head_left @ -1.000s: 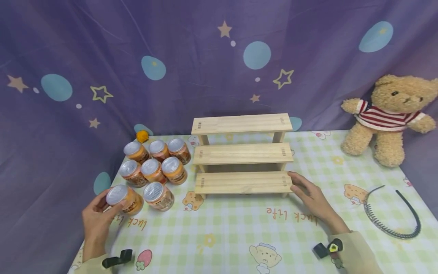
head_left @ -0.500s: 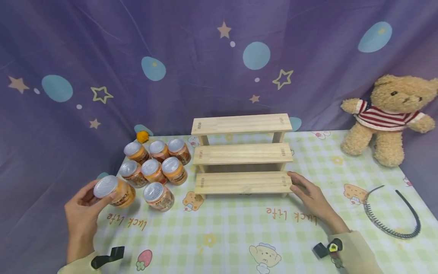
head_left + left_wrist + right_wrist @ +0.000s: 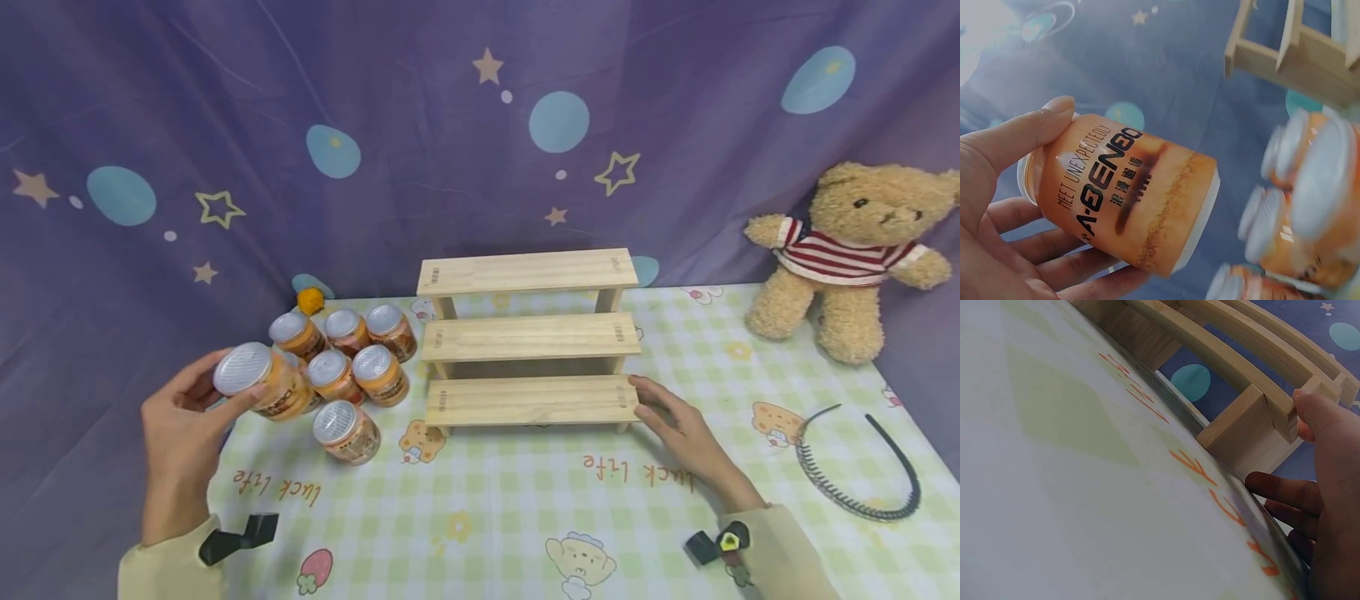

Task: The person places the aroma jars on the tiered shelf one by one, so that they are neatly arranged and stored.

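Observation:
My left hand [image 3: 183,425] grips an orange can [image 3: 262,383] with a silver lid, lifted above the table's left side. The left wrist view shows the same can [image 3: 1125,194] lying sideways in my fingers [image 3: 1016,140], lettering facing the camera. Several matching cans [image 3: 348,358] stand clustered on the tablecloth beside it. A three-step wooden shelf [image 3: 528,337] stands in the middle. My right hand [image 3: 671,417] rests on the cloth with its thumb against the right end of the lowest step [image 3: 1266,409], fingers relaxed.
A teddy bear [image 3: 855,258] in a striped shirt sits at the back right. A black toothed headband [image 3: 858,475] lies on the right. A small orange ball [image 3: 311,300] rests behind the cans. A purple starred curtain hangs behind the green checked tablecloth [image 3: 487,517].
My left hand has raised the can off the table, up and slightly rightward above the cluster. The right hand has stayed against the shelf.

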Demonstrator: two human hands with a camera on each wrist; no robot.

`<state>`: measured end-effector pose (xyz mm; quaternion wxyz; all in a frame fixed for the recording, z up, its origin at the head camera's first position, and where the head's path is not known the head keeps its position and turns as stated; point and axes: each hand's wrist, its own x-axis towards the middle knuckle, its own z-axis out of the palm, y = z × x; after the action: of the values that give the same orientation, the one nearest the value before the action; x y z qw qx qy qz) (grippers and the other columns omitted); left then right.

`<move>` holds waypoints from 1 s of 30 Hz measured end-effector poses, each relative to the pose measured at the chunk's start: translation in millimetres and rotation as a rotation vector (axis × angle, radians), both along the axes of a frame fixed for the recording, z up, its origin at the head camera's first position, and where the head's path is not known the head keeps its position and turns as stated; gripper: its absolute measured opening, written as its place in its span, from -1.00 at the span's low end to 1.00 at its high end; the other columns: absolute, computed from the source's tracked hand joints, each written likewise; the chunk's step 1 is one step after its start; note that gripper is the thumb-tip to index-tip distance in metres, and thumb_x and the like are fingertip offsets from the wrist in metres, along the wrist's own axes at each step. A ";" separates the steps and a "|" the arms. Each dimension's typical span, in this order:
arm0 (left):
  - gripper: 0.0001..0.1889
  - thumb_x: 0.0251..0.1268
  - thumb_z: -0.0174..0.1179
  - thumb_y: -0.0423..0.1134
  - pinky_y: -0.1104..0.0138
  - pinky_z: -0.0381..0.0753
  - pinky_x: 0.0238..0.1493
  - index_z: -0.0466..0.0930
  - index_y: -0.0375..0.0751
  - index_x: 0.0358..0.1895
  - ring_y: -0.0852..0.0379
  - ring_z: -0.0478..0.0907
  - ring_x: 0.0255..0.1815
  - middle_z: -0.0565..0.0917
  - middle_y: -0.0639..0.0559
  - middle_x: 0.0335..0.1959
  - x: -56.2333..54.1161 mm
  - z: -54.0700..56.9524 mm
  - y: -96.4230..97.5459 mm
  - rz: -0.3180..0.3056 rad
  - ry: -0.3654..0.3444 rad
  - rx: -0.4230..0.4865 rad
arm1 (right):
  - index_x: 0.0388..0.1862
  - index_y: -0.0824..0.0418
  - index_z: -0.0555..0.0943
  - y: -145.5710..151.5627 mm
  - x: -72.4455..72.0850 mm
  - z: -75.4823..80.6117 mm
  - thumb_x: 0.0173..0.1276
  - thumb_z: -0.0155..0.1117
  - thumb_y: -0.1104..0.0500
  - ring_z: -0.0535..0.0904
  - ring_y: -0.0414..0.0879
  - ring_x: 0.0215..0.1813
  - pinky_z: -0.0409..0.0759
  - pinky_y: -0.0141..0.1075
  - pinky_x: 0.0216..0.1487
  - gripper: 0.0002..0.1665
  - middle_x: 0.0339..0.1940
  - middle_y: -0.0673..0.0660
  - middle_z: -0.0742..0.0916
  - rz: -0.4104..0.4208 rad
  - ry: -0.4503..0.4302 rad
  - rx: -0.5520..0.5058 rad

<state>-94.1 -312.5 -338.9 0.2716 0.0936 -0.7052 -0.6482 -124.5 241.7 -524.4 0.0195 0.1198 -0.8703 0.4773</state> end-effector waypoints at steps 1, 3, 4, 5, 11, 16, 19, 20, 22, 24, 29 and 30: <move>-0.39 -0.20 0.36 -0.82 0.57 0.66 -0.36 0.65 -0.46 0.08 0.28 0.73 -0.33 0.80 0.12 -0.25 -1.7 3.0 3.3 -0.014 0.005 0.005 | 0.54 -0.05 0.31 -0.1 0.2 0.4 0.59 0.06 0.05 0.40 -0.62 0.21 0.35 0.27 0.38 -0.43 0.27 0.19 0.67 -0.001 0.000 0.002; -0.41 -0.19 0.35 -0.82 0.56 0.67 -0.37 0.65 -0.48 0.08 0.27 0.72 -0.36 0.80 0.10 -0.26 -5.7 8.4 9.7 -0.042 0.022 0.009 | 0.54 -0.03 0.31 -0.1 0.4 1.0 0.59 0.06 0.05 0.41 -0.61 0.21 0.35 0.26 0.38 -0.43 0.27 0.19 0.68 -0.003 0.002 0.004; -0.41 -0.19 0.35 -0.82 0.56 0.67 -0.37 0.65 -0.48 0.07 0.26 0.72 -0.37 0.80 0.10 -0.26 -7.8 10.9 12.8 -0.056 0.030 0.015 | 0.54 -0.03 0.31 0.0 0.5 1.2 0.60 0.06 0.05 0.41 -0.61 0.21 0.35 0.26 0.38 -0.43 0.26 0.18 0.68 -0.002 0.002 0.004; -0.42 -0.18 0.35 -0.81 0.56 0.67 -0.37 0.65 -0.48 0.07 0.26 0.72 -0.38 0.80 0.09 -0.25 -10.0 13.3 16.2 -0.069 0.037 0.019 | 0.54 -0.03 0.31 0.1 0.6 1.3 0.60 0.06 0.05 0.41 -0.61 0.21 0.36 0.25 0.38 -0.43 0.26 0.18 0.68 -0.003 0.003 0.004; -0.44 -0.17 0.36 -0.80 0.53 0.67 -0.43 0.66 -0.47 0.04 0.24 0.73 -0.45 0.81 0.06 -0.27 -23.9 25.0 36.1 -0.136 0.077 0.019 | 0.53 -0.04 0.32 0.7 -0.1 -0.2 0.59 0.06 0.08 0.43 -0.59 0.23 0.36 0.19 0.38 -0.43 0.25 0.14 0.69 -0.002 0.017 0.010; -0.46 -0.18 0.37 -0.79 0.53 0.67 -0.39 0.67 -0.49 0.03 0.26 0.73 -0.43 0.81 0.07 -0.29 -33.4 30.5 52.6 -0.168 0.112 0.002 | 0.53 -0.08 0.32 0.0 -1.1 -1.8 0.59 0.07 0.09 0.45 -0.54 0.25 0.36 0.11 0.39 -0.43 0.25 0.11 0.69 0.007 0.025 0.016; -0.46 -0.16 0.39 -0.76 0.53 0.68 -0.31 0.67 -0.46 0.04 0.26 0.74 -0.38 0.81 0.09 -0.28 -38.4 34.0 62.6 -0.184 0.098 -0.010 | 0.53 -0.12 0.32 -0.6 -1.2 -1.5 0.59 0.07 0.09 0.45 -0.54 0.25 0.36 0.13 0.39 -0.43 0.25 0.11 0.69 0.008 0.023 0.015; -0.46 -0.16 0.40 -0.74 0.52 0.68 -0.32 0.68 -0.43 0.04 0.26 0.73 -0.36 0.81 0.09 -0.27 -40.1 35.3 66.1 -0.190 0.086 -0.013 | 0.53 -0.12 0.31 -0.8 -1.2 -1.1 0.59 0.07 0.08 0.45 -0.54 0.25 0.35 0.15 0.39 -0.43 0.25 0.11 0.69 0.007 0.022 0.015; -0.47 -0.14 0.44 -0.69 0.52 0.68 -0.31 0.68 -0.39 0.04 0.25 0.74 -0.33 0.81 0.10 -0.26 -44.2 38.0 73.1 -0.207 0.059 -0.022 | 0.53 -0.11 0.31 -1.1 -1.0 -0.5 0.59 0.07 0.08 0.45 -0.53 0.25 0.35 0.16 0.38 -0.42 0.25 0.11 0.69 0.007 0.023 0.017; -0.48 -0.13 0.47 -0.63 0.51 0.68 -0.29 0.69 -0.35 0.04 0.25 0.73 -0.31 0.80 0.12 -0.26 -48.9 40.7 80.5 -0.222 0.042 -0.044 | 0.53 -0.09 0.32 -1.3 -0.8 0.2 0.59 0.07 0.08 0.45 -0.54 0.25 0.36 0.15 0.38 -0.43 0.26 0.11 0.69 0.004 0.023 0.022; -0.49 -0.09 0.49 -0.56 0.50 0.67 -0.30 0.69 -0.30 0.05 0.27 0.72 -0.30 0.79 0.18 -0.26 -60.9 45.5 99.8 -0.277 0.019 -0.102 | 0.53 -0.06 0.33 -1.8 -0.1 2.1 0.58 0.08 0.06 0.44 -0.56 0.24 0.36 0.07 0.39 -0.43 0.26 0.11 0.69 -0.003 0.024 0.026; -0.49 -0.08 0.50 -0.55 0.50 0.67 -0.32 0.69 -0.28 0.05 0.27 0.72 -0.30 0.79 0.20 -0.27 -63.3 46.3 103.8 -0.288 0.015 -0.110 | 0.53 -0.07 0.33 -1.8 0.0 2.3 0.58 0.08 0.06 0.44 -0.56 0.24 0.36 0.07 0.39 -0.43 0.26 0.11 0.69 -0.004 0.023 0.024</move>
<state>-157.4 -208.8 -292.6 0.1859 -0.0283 -0.7439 -0.6413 -124.5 239.9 -522.1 0.0290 0.1238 -0.8760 0.4652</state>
